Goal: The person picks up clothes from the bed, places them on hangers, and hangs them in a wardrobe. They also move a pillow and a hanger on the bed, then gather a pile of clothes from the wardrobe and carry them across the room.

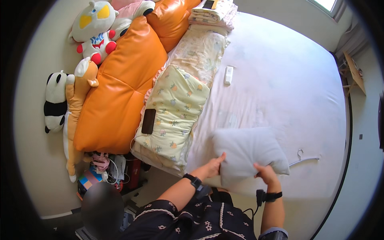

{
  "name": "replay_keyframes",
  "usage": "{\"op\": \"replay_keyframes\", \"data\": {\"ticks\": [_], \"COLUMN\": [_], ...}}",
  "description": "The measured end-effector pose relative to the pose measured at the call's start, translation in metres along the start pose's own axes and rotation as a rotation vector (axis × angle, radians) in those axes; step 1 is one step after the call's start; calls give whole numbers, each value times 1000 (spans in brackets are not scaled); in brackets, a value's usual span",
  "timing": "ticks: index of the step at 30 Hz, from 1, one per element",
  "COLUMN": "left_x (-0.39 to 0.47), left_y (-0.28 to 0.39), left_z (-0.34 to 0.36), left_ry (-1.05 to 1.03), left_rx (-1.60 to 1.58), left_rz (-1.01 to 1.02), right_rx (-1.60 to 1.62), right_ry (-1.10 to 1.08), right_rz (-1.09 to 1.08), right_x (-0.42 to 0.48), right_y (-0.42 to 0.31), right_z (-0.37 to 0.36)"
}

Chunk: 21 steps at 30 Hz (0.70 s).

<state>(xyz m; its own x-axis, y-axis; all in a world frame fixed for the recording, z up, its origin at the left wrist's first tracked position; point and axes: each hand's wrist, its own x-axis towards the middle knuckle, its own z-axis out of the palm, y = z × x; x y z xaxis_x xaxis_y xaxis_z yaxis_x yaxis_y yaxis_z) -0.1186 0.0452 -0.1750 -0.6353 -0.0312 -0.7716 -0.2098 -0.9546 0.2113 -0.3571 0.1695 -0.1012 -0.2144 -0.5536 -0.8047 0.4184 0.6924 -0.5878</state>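
Note:
A light grey cushion is between my hands, low over the near part of a bed with a pale sheet. My left hand grips its left edge, thumb up along the side. At its lower right part, my right hand pinches the fabric, with the fingers partly hidden. Just right of the cushion lies a clothes hanger, one end tucked out of sight behind the cushion. Whether the cushion rests on the sheet or is lifted slightly, I cannot tell.
A white remote control lies mid-bed. Along the left are a patterned pillow with a smartphone and cable on it, orange cushions and several plush toys. Folded bedding sits at the far end. A cluttered shelf stands lower left.

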Motion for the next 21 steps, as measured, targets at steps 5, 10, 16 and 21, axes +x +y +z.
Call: {"op": "replay_keyframes", "data": {"ticks": [5, 10, 16, 21], "left_x": [-18, 6, -85, -179], "left_y": [-31, 4, 142, 254], "left_z": [-1, -38, 12, 2], "left_ry": [86, 221, 82, 313], "left_rx": [-3, 58, 308, 656], "left_rz": [-181, 10, 791, 1225], "right_rx": [-293, -294, -116, -29], "right_ry": [-3, 17, -104, 108], "right_rz": [-42, -63, -189, -135], "right_x": [-33, -48, -77, -89], "right_y": [37, 31, 13, 50], "right_z": [47, 80, 121, 123]}}
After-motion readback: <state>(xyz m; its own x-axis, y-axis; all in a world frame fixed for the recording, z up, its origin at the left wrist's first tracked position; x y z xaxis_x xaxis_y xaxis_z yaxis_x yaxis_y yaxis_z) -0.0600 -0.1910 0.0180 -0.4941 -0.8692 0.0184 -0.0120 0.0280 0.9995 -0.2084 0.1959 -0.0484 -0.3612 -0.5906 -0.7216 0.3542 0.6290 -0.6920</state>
